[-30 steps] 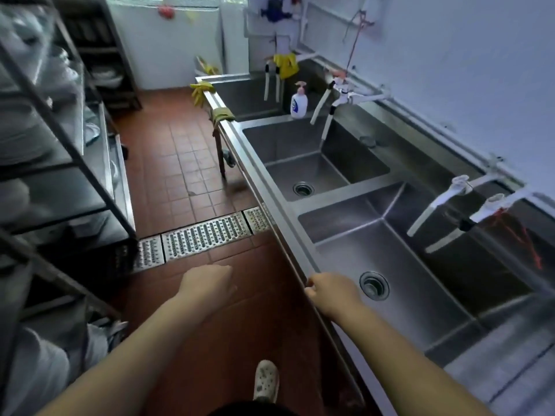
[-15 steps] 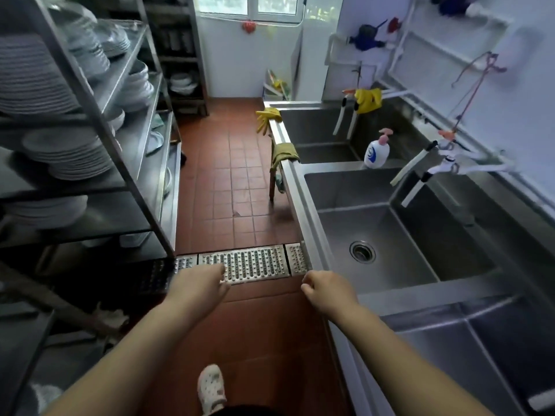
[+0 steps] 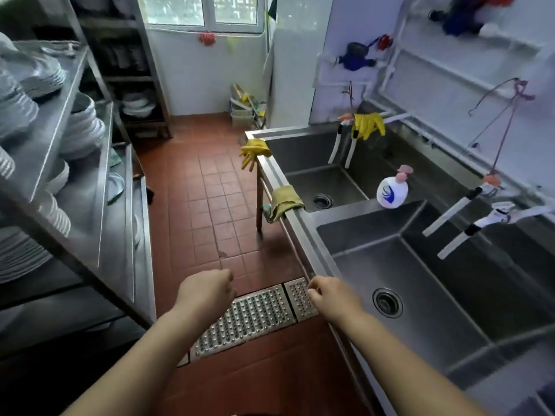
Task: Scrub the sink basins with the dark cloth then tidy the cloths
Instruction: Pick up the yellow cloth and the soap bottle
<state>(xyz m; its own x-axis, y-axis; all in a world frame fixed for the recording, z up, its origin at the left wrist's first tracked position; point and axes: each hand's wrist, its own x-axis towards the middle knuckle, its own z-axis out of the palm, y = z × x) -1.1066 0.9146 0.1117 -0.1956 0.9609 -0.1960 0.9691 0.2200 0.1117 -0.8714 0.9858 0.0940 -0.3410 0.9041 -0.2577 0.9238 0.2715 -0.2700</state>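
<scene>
A row of steel sink basins [image 3: 303, 229] runs along the right wall. An olive-yellow cloth [image 3: 285, 201] hangs over the front rim between two basins. No dark cloth shows in this view. My left hand [image 3: 207, 291] hangs over the red floor tiles with fingers loosely curled, holding nothing. My right hand [image 3: 333, 297] hovers by the sink's front rim above the floor grate, fingers loosely curled and empty. Both hands are well short of the olive cloth.
A yellow rubber glove [image 3: 253, 151] drapes over the far rim, another glove [image 3: 369, 124] over a tap pipe. A soap bottle [image 3: 392, 192] stands on a basin divider. White taps [image 3: 456, 223] jut over the basins. A steel rack [image 3: 60, 151] of plates lines the left.
I have walked forward along the sinks. The view has swung up toward the far basins, and the olive cloth is closer. My right hand has come off the sink rim.
</scene>
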